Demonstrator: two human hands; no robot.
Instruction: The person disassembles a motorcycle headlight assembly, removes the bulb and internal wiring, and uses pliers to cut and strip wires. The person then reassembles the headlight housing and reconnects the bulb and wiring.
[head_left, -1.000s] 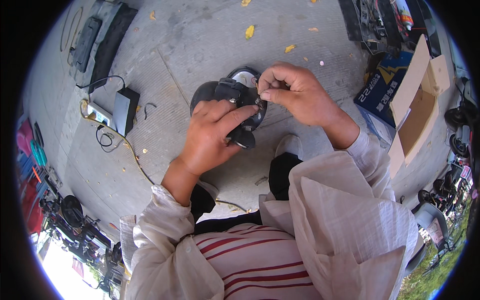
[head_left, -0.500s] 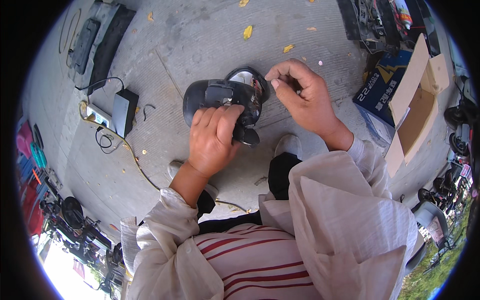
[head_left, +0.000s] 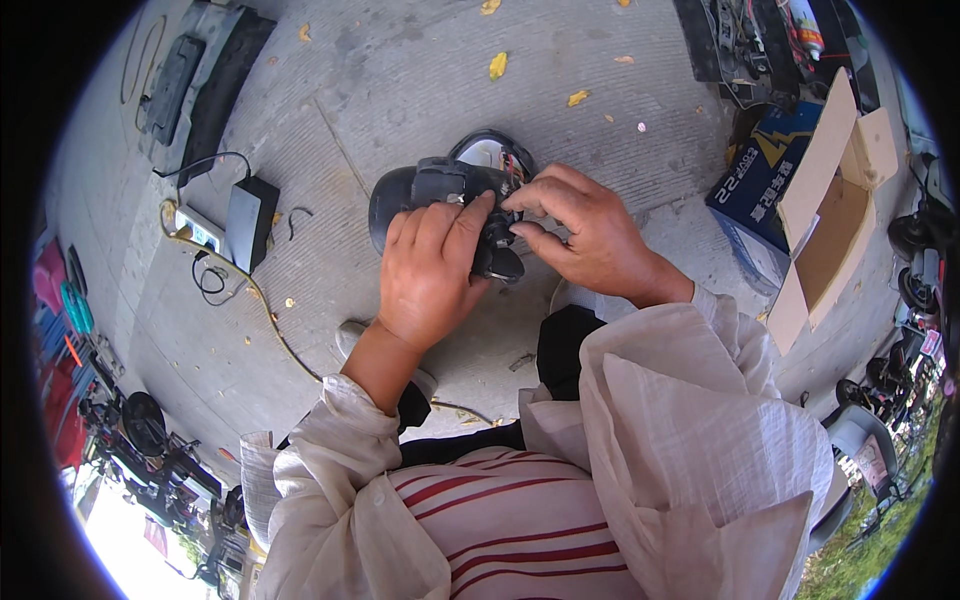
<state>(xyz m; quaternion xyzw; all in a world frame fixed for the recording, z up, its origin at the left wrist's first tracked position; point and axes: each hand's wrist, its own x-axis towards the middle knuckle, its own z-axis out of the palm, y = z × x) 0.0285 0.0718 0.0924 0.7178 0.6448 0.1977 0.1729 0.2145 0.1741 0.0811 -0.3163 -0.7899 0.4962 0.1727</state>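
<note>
A black rounded motor-vehicle part, like a side mirror housing with a pale open cavity and thin wires, is held in front of me over the concrete ground. My left hand wraps around its lower body from below. My right hand comes in from the right, fingers pinched at the wires and the small black piece at the part's right end. White sleeves cover both forearms.
A black box with cables and a yellow cord lies to the left. An open cardboard box and a blue carton stand to the right. Black parts lie at the upper left. Yellow leaves dot the concrete.
The right hand dropped from the top of the part to its right end near the wires. The left hand shifted its grip and the part turned slightly.
</note>
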